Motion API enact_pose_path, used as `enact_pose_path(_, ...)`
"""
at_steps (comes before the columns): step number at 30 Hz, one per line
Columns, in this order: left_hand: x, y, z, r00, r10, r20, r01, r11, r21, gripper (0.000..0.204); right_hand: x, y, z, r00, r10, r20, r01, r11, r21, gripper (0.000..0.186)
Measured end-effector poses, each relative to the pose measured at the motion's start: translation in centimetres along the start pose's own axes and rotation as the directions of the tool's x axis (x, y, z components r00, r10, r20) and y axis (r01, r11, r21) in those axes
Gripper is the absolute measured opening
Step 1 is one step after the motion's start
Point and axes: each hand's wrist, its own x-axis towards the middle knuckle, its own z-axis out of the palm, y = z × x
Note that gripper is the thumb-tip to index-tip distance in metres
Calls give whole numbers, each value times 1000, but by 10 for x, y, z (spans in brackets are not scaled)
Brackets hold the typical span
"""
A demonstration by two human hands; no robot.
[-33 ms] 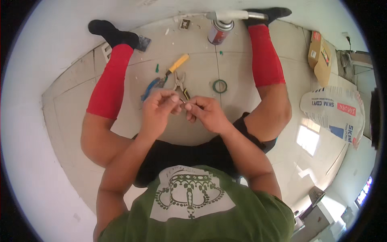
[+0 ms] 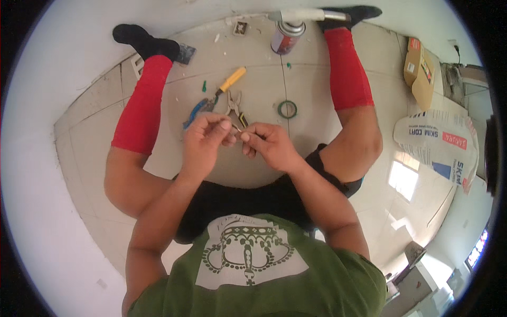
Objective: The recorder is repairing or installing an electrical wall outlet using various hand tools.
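Observation:
My left hand [image 2: 205, 138] and my right hand [image 2: 268, 143] meet in front of me over the floor, thumbs and fingertips pinched. Between them is a short, thin piece that looks like wire [image 2: 238, 128], largely covered by the fingers. Just beyond the hands lie pliers [image 2: 233, 104] with black and yellow handles, jaws apart. Beside them, to the left, is a tool with a yellow handle [image 2: 232, 80], its tip by a blue-handled tool [image 2: 196, 112] partly behind my left hand. A roll of green tape [image 2: 287, 109] rests flat beyond my right hand.
A gas canister [image 2: 288, 41] with a torch head stands near my right foot. Small green scraps [image 2: 204, 85] and a square box [image 2: 240, 28] lie on the tiles [image 2: 253, 169]. At right are an opened carton [image 2: 420, 74] and a printed white sack [image 2: 435, 140]. My legs flank the tools.
The view has shifted slightly, so the floor items sit a little higher in the picture. Both hands keep nearly the same pinched pose, with only small finger movement.

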Motion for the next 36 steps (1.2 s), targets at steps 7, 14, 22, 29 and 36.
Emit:
enact_pose_path(7, 10, 18, -12, 978, -5, -209, -22, 992, -126, 14, 10, 12, -13, 966, -178, -187, -4, 715, -699, 26)
enact_pose_path(14, 10, 28, -13, 976, -3, -218, -48, 973, -228, 14, 15, 35, 0, 963, -24, -270, -249, 319, -915, 47)
enact_pose_path(22, 6, 20, -18, 992, -9, -123, -14, 983, -181, 24, 36, 47, -7, 946, 34, -322, -318, 281, -905, 48)
enact_pose_path(29, 4, 20, -14, 994, -54, -93, 44, 993, -111, 35, 40, 26, -7, 868, 337, -366, -495, 512, -702, 49)
enact_pose_path(36, 6, 16, -15, 993, -90, -78, 73, 978, -198, 24, 34, 38, -11, 938, 138, -318, -341, 532, -775, 49)
